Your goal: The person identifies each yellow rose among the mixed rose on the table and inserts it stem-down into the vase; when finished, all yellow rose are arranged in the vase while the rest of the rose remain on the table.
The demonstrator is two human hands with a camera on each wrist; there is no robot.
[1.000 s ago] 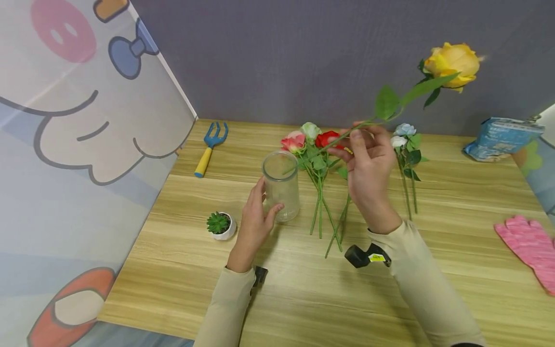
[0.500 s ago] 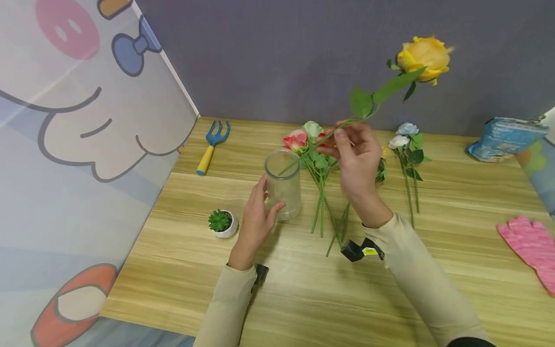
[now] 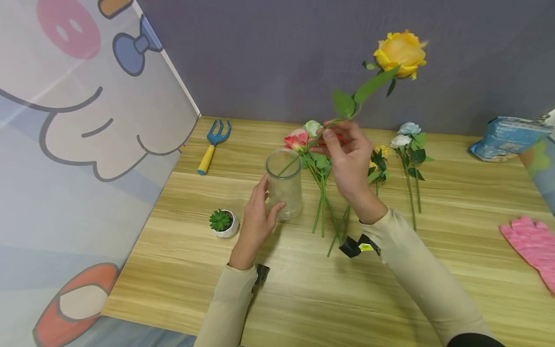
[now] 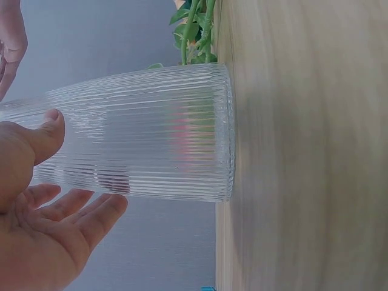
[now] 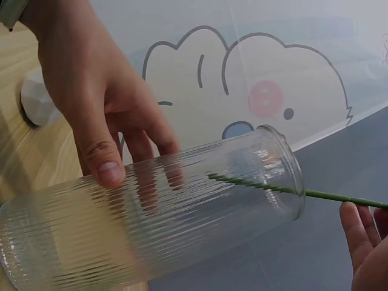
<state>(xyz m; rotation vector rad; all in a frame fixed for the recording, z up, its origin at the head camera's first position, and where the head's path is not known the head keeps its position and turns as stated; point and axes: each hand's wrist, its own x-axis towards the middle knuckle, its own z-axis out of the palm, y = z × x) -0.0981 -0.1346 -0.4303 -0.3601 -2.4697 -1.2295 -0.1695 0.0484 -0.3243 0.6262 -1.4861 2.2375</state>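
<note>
Head view: ribbed glass vase (image 3: pixel 284 184) is steadied by the left hand (image 3: pixel 257 219), fingers curled round it; the yellow rose (image 3: pixel 400 48) is pinched by the right hand (image 3: pixel 347 161); other roses (image 3: pixel 318 164) lie just beside the vase, uninserted. Right wrist view: the stem tip (image 5: pixel 242 182) is already inside the vase mouth; lowering remains.

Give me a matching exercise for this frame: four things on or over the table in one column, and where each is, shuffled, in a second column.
1. glass vase
2. yellow rose
3. garden fork
4. pink glove

A. far left of the table, by the wall
B. at the right edge of the table
C. steadied by the left hand
D. held up by the right hand, stem tip in the vase

Pairs: 1-C, 2-D, 3-A, 4-B
</note>
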